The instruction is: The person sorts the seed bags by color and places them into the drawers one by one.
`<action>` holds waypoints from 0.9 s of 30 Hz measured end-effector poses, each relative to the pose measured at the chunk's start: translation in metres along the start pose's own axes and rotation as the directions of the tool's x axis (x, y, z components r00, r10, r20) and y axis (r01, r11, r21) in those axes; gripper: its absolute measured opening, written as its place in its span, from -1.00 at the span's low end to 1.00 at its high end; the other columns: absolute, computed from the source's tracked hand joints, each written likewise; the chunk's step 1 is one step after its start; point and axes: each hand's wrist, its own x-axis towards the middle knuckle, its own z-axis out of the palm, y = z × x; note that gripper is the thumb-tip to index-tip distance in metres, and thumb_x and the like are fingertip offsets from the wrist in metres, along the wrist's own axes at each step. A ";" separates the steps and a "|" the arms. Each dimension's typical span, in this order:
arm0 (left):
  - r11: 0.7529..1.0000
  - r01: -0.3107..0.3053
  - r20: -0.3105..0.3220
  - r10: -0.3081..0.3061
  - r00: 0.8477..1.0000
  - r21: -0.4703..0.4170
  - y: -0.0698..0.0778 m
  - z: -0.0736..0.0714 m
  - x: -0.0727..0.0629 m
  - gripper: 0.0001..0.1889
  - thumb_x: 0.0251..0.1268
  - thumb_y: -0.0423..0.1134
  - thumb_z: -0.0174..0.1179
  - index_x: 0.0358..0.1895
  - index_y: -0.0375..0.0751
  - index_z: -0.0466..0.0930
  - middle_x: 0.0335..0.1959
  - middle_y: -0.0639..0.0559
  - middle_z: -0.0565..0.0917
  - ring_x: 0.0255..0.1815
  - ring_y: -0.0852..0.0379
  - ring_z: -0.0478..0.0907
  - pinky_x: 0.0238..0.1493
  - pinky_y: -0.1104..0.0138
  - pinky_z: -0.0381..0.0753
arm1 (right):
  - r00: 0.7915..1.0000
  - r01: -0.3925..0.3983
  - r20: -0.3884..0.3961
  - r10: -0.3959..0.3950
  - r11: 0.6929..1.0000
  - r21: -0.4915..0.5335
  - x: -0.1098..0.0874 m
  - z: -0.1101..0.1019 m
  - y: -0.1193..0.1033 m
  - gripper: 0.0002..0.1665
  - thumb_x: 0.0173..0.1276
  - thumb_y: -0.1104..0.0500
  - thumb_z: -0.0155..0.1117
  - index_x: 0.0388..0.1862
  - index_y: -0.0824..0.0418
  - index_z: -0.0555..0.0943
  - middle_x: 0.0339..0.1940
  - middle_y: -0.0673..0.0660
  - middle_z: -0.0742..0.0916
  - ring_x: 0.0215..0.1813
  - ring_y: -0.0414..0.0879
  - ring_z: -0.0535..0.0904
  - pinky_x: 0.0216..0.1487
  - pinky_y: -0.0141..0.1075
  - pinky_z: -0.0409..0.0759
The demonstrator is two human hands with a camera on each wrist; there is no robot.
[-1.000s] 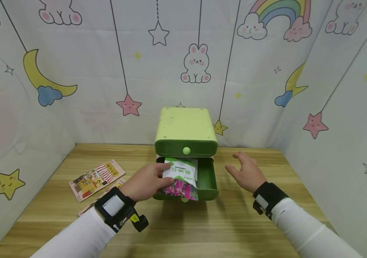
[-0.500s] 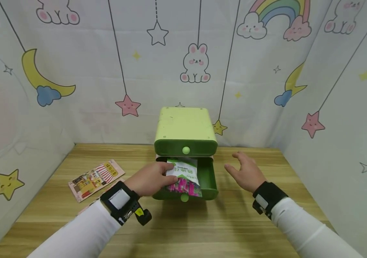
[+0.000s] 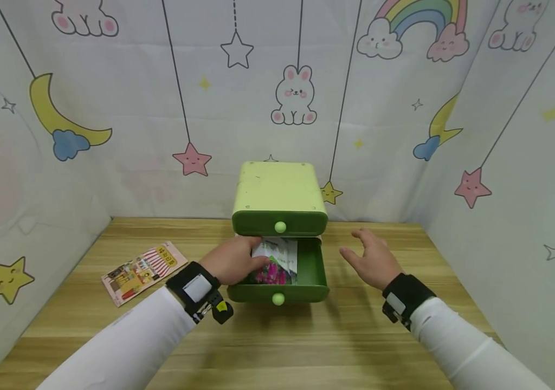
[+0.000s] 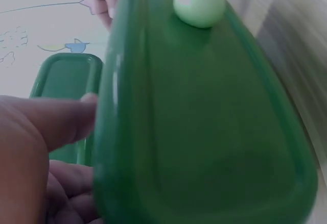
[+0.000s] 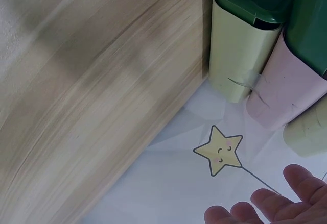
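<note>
A packet [image 3: 277,265] with a white-and-green label and a pink, flower-like lower part lies in the pulled-out green drawer [image 3: 314,271] of a small cabinet [image 3: 279,187]. My left hand [image 3: 232,260] reaches over the drawer's left side and holds the packet's left edge, thumb and a finger showing on it. From the left wrist view, the drawer front hides the packet and part of my left hand [image 4: 30,152]. Off to the cabinet's right, my right hand [image 3: 372,261] hovers with loosely spread fingers and touches nothing. Its fingertips also show in the right wrist view.
The cabinet's upper drawer [image 3: 253,223] is closed, with a round light-green knob. A pink illustrated packet [image 3: 144,272] lies on the wooden table [image 3: 277,346] at the left. Printed fabric walls [image 3: 389,179] stand behind and at both sides.
My left hand has moved right and slightly up, taking the packet from over the drawer's front edge down into the drawer. My right hand has stayed put.
</note>
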 end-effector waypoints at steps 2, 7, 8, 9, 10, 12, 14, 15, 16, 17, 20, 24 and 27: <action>0.998 -0.006 0.008 0.006 1.000 0.066 0.001 0.002 0.001 -0.35 0.59 0.04 0.20 0.60 -0.14 0.36 0.21 -0.10 0.74 0.12 0.03 0.68 0.30 -0.02 0.64 | 1.000 -0.002 0.001 0.002 1.000 0.001 0.000 -0.001 0.000 -0.20 0.65 -0.12 0.14 0.58 0.41 0.31 0.62 0.46 0.35 0.61 0.51 0.18 0.53 0.38 0.29; 0.990 -0.001 0.035 -0.005 0.999 0.143 0.006 0.003 0.001 -0.33 0.59 0.07 0.18 0.55 -0.28 0.40 0.23 -0.16 0.72 0.08 0.02 0.66 0.26 0.02 0.65 | 1.000 -0.010 0.007 0.010 1.000 -0.009 0.001 -0.002 0.001 -0.20 0.65 -0.12 0.14 0.60 0.40 0.30 0.65 0.50 0.28 0.64 0.53 0.12 0.56 0.39 0.23; 0.990 0.002 0.034 -0.007 0.999 0.140 0.006 0.003 0.001 -0.34 0.58 0.07 0.19 0.54 -0.28 0.42 0.22 -0.15 0.73 0.02 0.03 0.64 0.22 0.03 0.66 | 1.000 -0.009 0.009 0.009 1.000 -0.015 0.001 -0.002 0.002 -0.19 0.65 -0.12 0.14 0.60 0.39 0.30 0.66 0.50 0.27 0.64 0.54 0.10 0.56 0.40 0.23; 0.991 0.004 0.030 -0.008 1.000 0.137 0.007 0.003 0.000 -0.35 0.58 0.07 0.20 0.53 -0.27 0.44 0.22 -0.15 0.72 0.00 0.03 0.63 0.22 0.03 0.66 | 1.000 -0.008 0.010 0.009 1.000 -0.019 0.001 -0.001 0.002 -0.19 0.65 -0.13 0.14 0.60 0.39 0.30 0.66 0.50 0.26 0.64 0.54 0.10 0.57 0.40 0.22; 0.991 0.004 0.024 -0.007 1.000 0.131 0.007 0.003 -0.001 -0.36 0.57 0.06 0.20 0.51 -0.27 0.46 0.22 -0.15 0.73 -0.03 0.03 0.62 0.21 0.03 0.66 | 1.000 -0.007 0.011 0.007 1.000 -0.024 0.001 -0.001 0.003 -0.19 0.65 -0.13 0.13 0.60 0.39 0.30 0.66 0.51 0.25 0.65 0.54 0.09 0.57 0.40 0.21; 0.992 -0.003 0.007 0.003 1.000 0.129 0.007 0.003 -0.004 -0.37 0.57 0.07 0.20 0.50 -0.25 0.48 0.28 -0.14 0.70 0.03 0.04 0.63 0.27 0.02 0.65 | 1.000 0.002 0.011 -0.002 0.999 -0.035 0.001 -0.001 0.003 -0.19 0.65 -0.13 0.14 0.60 0.39 0.31 0.66 0.52 0.25 0.65 0.55 0.07 0.58 0.40 0.19; 0.991 -0.013 -0.017 0.016 1.000 0.134 0.006 0.002 -0.007 -0.39 0.57 0.07 0.20 0.48 -0.25 0.51 0.31 -0.15 0.69 0.07 0.04 0.66 0.28 0.00 0.66 | 1.000 0.013 0.007 -0.012 0.999 -0.043 0.001 -0.001 0.004 -0.21 0.65 -0.12 0.14 0.59 0.40 0.33 0.65 0.52 0.26 0.65 0.55 0.07 0.58 0.41 0.18; 0.990 -0.019 -0.035 0.025 0.999 0.140 0.005 0.002 -0.009 -0.40 0.57 0.07 0.21 0.46 -0.24 0.53 0.31 -0.15 0.70 0.09 0.04 0.67 0.27 -0.01 0.67 | 1.000 0.016 0.005 -0.016 0.999 -0.044 0.001 -0.001 0.004 -0.21 0.65 -0.12 0.15 0.58 0.40 0.34 0.65 0.52 0.26 0.65 0.55 0.08 0.58 0.41 0.17; 0.988 -0.026 -0.056 0.035 0.998 0.155 0.005 0.001 -0.011 -0.42 0.56 0.07 0.22 0.44 -0.23 0.55 0.29 -0.14 0.71 0.09 0.03 0.69 0.23 0.00 0.69 | 1.000 0.020 0.003 -0.020 0.999 -0.046 0.001 -0.001 0.004 -0.22 0.65 -0.11 0.15 0.58 0.40 0.34 0.65 0.53 0.27 0.65 0.55 0.08 0.58 0.41 0.17; 0.985 -0.031 -0.080 0.045 0.996 0.169 0.003 0.001 -0.013 -0.43 0.56 0.08 0.22 0.42 -0.23 0.57 0.26 -0.13 0.73 0.08 0.03 0.70 0.20 0.00 0.71 | 1.000 0.023 0.000 -0.023 0.999 -0.048 0.000 -0.001 0.004 -0.22 0.65 -0.11 0.15 0.58 0.40 0.35 0.64 0.53 0.27 0.64 0.56 0.08 0.58 0.42 0.17; 0.971 -0.034 -0.165 0.075 0.983 0.238 -0.001 -0.002 -0.021 -0.44 0.54 0.09 0.24 0.36 -0.24 0.62 0.21 -0.13 0.75 0.12 -0.03 0.74 0.13 -0.01 0.74 | 1.000 0.024 -0.001 -0.024 0.998 -0.051 0.000 -0.001 0.004 -0.22 0.65 -0.10 0.16 0.57 0.40 0.35 0.64 0.53 0.27 0.64 0.56 0.08 0.58 0.42 0.17; 0.948 -0.009 -0.241 0.089 0.967 0.318 -0.009 -0.009 -0.030 -0.39 0.52 0.17 0.22 0.33 -0.26 0.64 0.20 -0.16 0.76 0.19 -0.13 0.74 0.12 -0.04 0.75 | 1.000 0.024 0.001 -0.024 0.998 -0.061 0.000 0.000 0.005 -0.23 0.65 -0.11 0.15 0.57 0.40 0.36 0.64 0.54 0.27 0.64 0.56 0.09 0.58 0.41 0.17; 0.946 0.014 -0.243 0.069 0.968 0.325 -0.015 -0.013 -0.034 -0.34 0.52 0.24 0.18 0.35 -0.26 0.62 0.22 -0.17 0.75 0.23 -0.16 0.72 0.16 -0.07 0.74 | 1.000 0.022 0.005 -0.021 0.998 -0.061 0.001 0.001 0.007 -0.22 0.65 -0.12 0.14 0.57 0.40 0.36 0.64 0.54 0.26 0.64 0.57 0.09 0.58 0.42 0.17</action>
